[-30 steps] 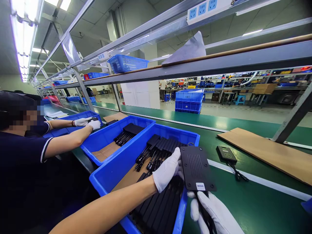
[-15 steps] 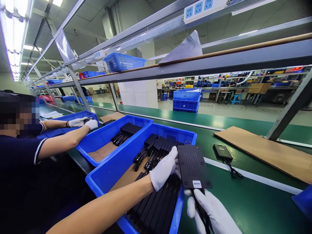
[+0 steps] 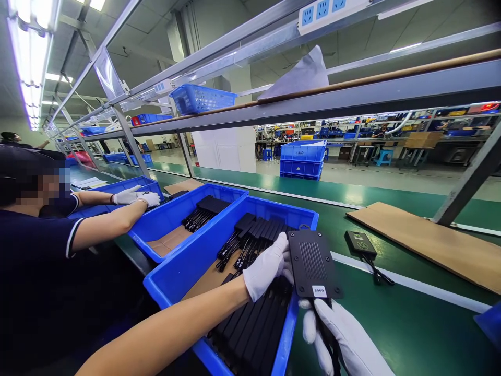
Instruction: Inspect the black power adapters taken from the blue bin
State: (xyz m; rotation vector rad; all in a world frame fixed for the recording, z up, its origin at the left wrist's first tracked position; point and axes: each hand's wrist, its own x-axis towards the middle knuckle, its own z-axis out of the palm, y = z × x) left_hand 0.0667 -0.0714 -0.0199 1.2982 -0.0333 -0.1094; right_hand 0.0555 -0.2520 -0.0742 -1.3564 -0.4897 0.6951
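A flat black box (image 3: 313, 263) with ridges, corner screws and a white "8000" label is held up over the right edge of the near blue bin (image 3: 287, 339). My left hand (image 3: 268, 266), in a white glove, grips its left side; some fingers are hidden behind it. Below the label, my right hand (image 3: 346, 334), also gloved, is wrapped round the black cables that hang from the box. Many similar black boxes (image 3: 250, 324) lie in rows inside the bin, over cardboard.
A smaller black device (image 3: 360, 243) with cables lies on the green bench (image 3: 391, 324), near a cardboard sheet (image 3: 426, 243). Left, another blue bin (image 3: 156, 256) holds more units, and a person's gloved hands (image 3: 146, 198) work over a further bin. A metal shelf (image 3: 352, 96) crosses above.
The view has shifted slightly, so most things sit a little further right. My hands keep the same hold on the box. The neighbouring person's gloved hands have changed position slightly.
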